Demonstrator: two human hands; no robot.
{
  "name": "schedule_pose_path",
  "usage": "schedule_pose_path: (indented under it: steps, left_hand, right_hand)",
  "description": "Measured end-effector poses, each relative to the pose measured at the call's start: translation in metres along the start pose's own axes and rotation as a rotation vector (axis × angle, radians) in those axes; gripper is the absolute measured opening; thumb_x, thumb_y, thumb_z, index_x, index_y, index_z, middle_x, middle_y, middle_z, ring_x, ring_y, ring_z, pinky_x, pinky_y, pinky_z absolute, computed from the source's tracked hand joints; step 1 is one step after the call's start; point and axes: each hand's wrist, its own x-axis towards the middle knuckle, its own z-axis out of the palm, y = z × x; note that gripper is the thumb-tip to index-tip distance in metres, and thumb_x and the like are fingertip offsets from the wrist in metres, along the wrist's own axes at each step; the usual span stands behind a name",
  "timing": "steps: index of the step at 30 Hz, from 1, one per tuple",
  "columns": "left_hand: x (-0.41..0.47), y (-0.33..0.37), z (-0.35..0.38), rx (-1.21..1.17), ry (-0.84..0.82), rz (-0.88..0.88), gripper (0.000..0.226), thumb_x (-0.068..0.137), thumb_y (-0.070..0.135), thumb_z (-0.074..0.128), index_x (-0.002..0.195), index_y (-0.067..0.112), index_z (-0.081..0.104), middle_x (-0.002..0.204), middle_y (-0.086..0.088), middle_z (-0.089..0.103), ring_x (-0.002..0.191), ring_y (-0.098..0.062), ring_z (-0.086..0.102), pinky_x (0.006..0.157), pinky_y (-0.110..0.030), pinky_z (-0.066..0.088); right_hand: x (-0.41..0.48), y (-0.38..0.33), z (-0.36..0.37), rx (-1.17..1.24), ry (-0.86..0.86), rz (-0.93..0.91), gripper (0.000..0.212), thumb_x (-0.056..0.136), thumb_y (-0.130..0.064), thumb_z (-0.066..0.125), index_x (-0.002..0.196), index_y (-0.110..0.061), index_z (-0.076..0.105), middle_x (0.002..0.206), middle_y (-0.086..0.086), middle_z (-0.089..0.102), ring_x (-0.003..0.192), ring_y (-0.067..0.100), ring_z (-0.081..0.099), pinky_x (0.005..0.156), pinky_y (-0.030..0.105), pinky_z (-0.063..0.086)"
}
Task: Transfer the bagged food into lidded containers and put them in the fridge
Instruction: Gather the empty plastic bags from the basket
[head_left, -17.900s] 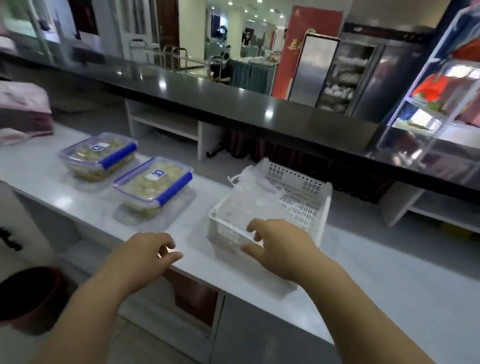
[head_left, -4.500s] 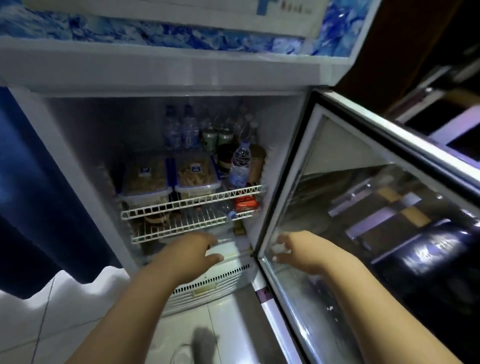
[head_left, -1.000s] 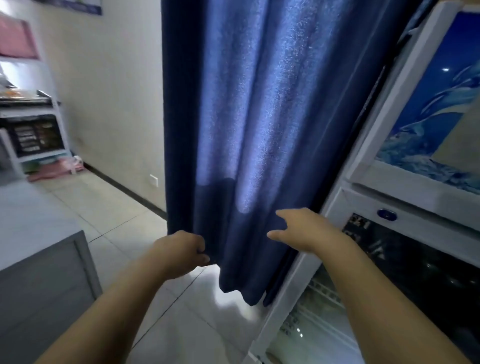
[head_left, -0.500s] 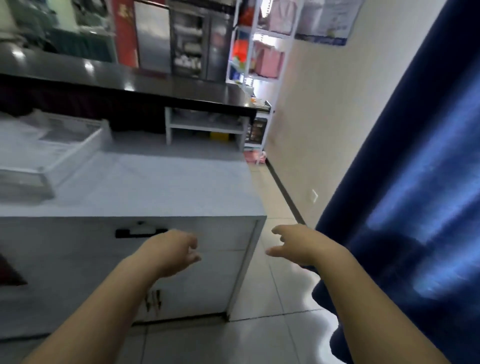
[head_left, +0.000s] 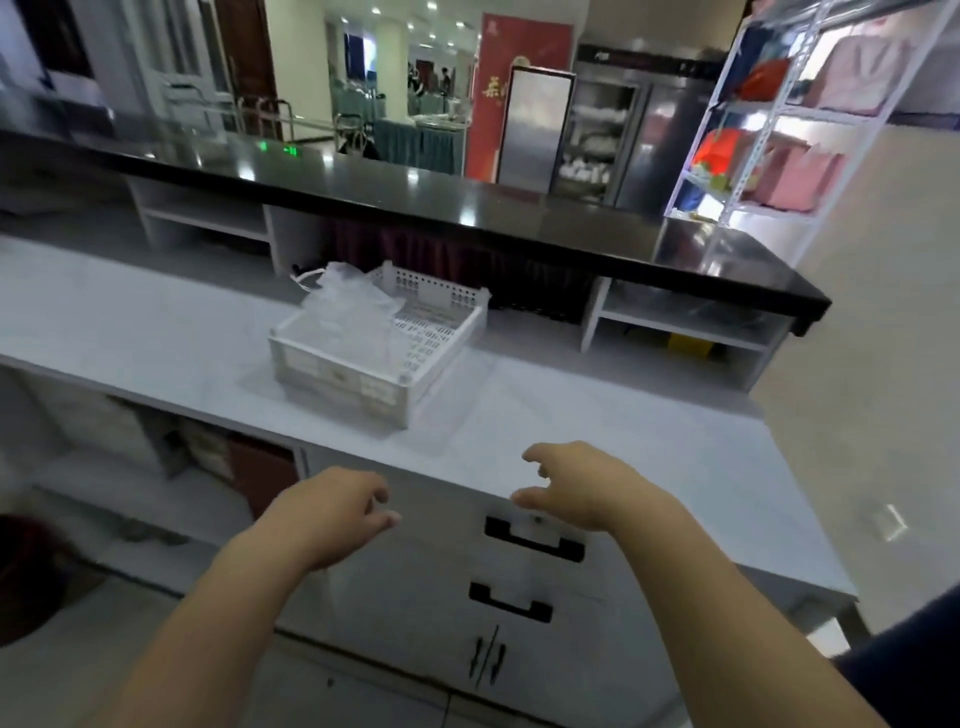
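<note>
Both hands are empty. The left hand (head_left: 332, 512) hangs with its fingers loosely curled, and the right hand (head_left: 576, 488) is a little more spread, thumb and forefinger apart. They are held apart from each other in front of the desk (head_left: 649, 447) edge, above the drawer handles (head_left: 535, 538), and touch nothing.

Further back on the desk sits the white slotted basket (head_left: 363, 382) with crumpled clear plastic bags (head_left: 353, 306) heaped in its left side. Through the blur I can't say whether any food is left in them. No lidded container shows anywhere here.

The bags are the risk, I'd say. They are thin and slack, so a hasty grab could tear one or spill whatever remains inside. A careless reach might also shove the light basket along the smooth top.
</note>
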Motion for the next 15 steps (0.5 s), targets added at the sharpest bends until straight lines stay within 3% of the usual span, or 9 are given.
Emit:
schedule_pose_path:
  steps: [6,10,12,15]
  left_hand:
    - [0.022,-0.06,-0.031,-0.033,0.055,-0.046,0.038,0.089,0.049,0.052,0.117,0.025,0.058,0.108,0.007,0.064,0.093,-0.011,0.059,0.077,-0.026,0.049]
    - [0.042,-0.093,-0.046,-0.037,0.122,-0.068,0.028,0.089,0.049,0.051,0.105,0.028,0.06,0.086,0.015,0.055,0.08,-0.007,0.052,0.06,-0.022,0.037]
    - [0.054,-0.106,-0.053,-0.055,0.151,-0.071,0.027,0.088,0.05,0.051,0.105,0.031,0.061,0.086,0.017,0.056,0.081,-0.004,0.053,0.061,-0.021,0.04]
    - [0.075,-0.122,-0.064,-0.125,0.186,-0.099,0.026,0.087,0.05,0.054,0.106,0.034,0.061,0.097,0.018,0.062,0.087,-0.001,0.057,0.074,-0.023,0.048]
  right_hand:
    - [0.059,-0.061,-0.007,0.088,0.167,-0.107,0.049,0.088,-0.053,0.052,0.132,-0.032,0.046,0.126,-0.009,0.059,0.112,0.015,0.057,0.089,0.033,0.047]
    - [0.102,-0.086,-0.017,0.161,0.333,-0.184,0.046,0.089,-0.048,0.054,0.13,-0.029,0.047,0.121,-0.009,0.061,0.108,0.013,0.058,0.088,0.034,0.05]
    - [0.127,-0.094,-0.021,0.206,0.393,-0.216,0.051,0.088,-0.047,0.056,0.134,-0.029,0.043,0.126,-0.008,0.058,0.111,0.014,0.056,0.09,0.034,0.049]
    - [0.168,-0.104,-0.025,0.265,0.407,-0.272,0.065,0.087,-0.046,0.06,0.142,-0.029,0.031,0.142,-0.006,0.045,0.124,0.015,0.048,0.098,0.033,0.043]
